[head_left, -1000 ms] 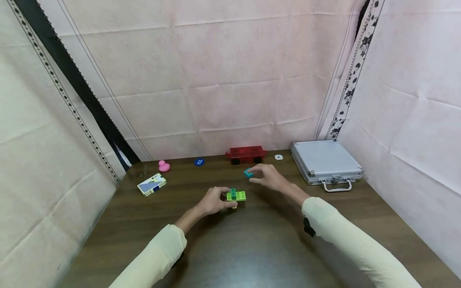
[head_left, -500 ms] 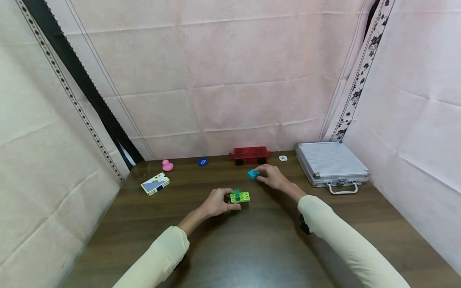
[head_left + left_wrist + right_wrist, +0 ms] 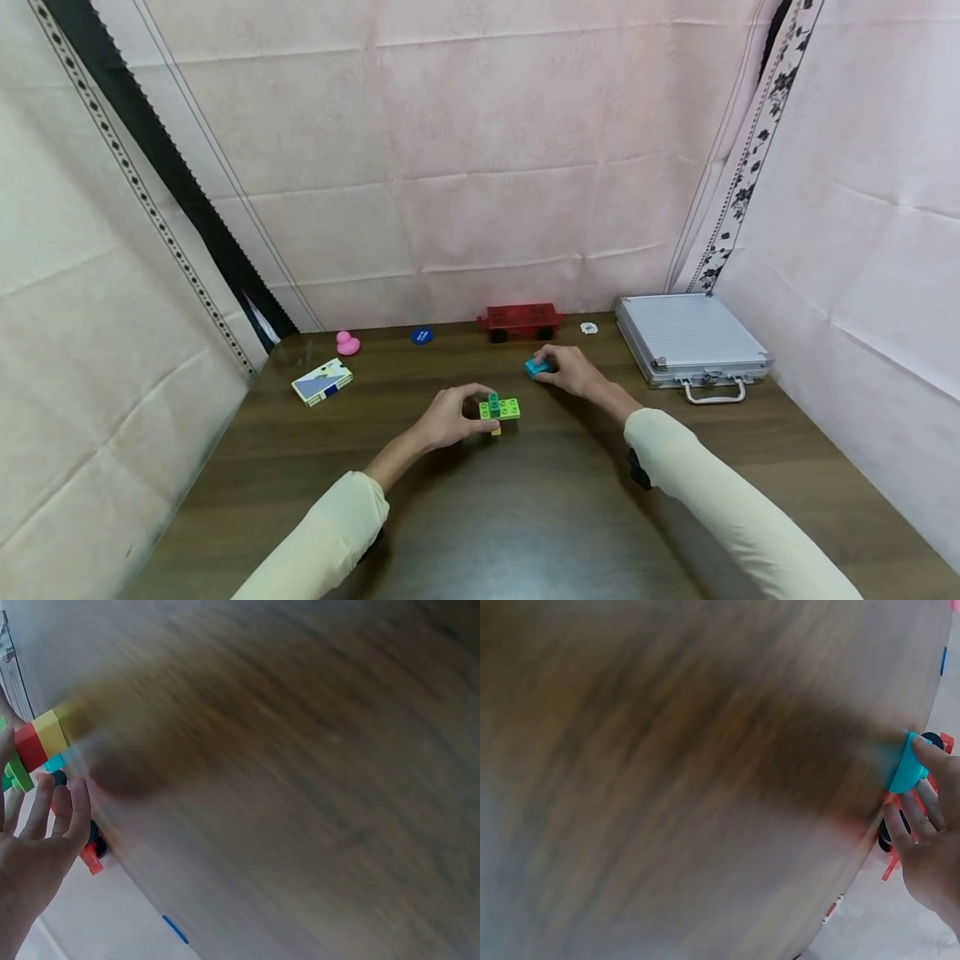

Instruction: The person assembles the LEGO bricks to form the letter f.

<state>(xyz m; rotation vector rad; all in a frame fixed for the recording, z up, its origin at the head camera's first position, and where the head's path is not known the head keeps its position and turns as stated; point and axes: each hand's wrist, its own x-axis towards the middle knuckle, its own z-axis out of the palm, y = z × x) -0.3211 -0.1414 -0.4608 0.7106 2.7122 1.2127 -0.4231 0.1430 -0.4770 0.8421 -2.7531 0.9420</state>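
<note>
Head view: a dark wooden table [image 3: 525,517] walled by pale pink cloth, its near half bare. Beside the red wagon [image 3: 521,321], the right hand [image 3: 573,371] pinches a teal brick [image 3: 536,367]; nearer, the left hand [image 3: 446,417] grips a green brick stack [image 3: 500,408]. Wrist views: blurred tabletop, fingers curled on both

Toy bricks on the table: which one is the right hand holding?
The lone teal brick, pinched by the right hand. The green brick stack is in the left hand.
</note>
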